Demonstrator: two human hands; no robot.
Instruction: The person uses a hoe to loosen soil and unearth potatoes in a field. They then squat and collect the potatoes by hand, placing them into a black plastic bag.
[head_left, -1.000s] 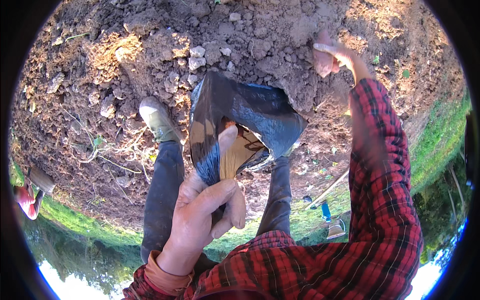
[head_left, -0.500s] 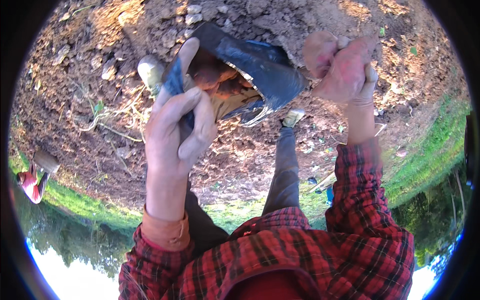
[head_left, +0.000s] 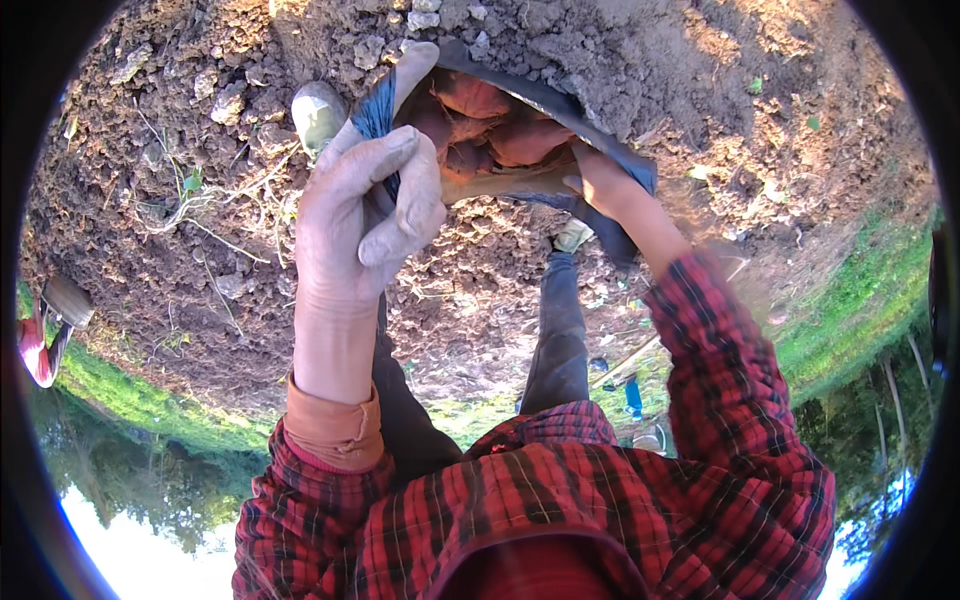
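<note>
My left hand (head_left: 365, 205) is closed on the gathered rim of a dark blue-black sack (head_left: 610, 143), with the thumb and fingers pinching the plastic. The sack's mouth gapes toward me, and several reddish sweet potatoes (head_left: 525, 138) lie in it. My right hand (head_left: 598, 180) reaches in over the right side of the opening. Its wrist and thumb show, but the sack hides most of the fingers, so what they hold, if anything, is out of sight.
Clumpy brown soil (head_left: 240, 330) spreads all around, with dry vines (head_left: 185, 215) at the left. My shoes (head_left: 320, 115) stand on it. A wooden-handled tool seems to lie behind me, near a small blue object (head_left: 633, 398). Grass (head_left: 860, 300) borders the soil.
My right hand has moved left from beside the sack into its mouth, and the sweet potatoes it held are no longer visible in it. The sack's opening has widened; my left hand keeps its grip.
</note>
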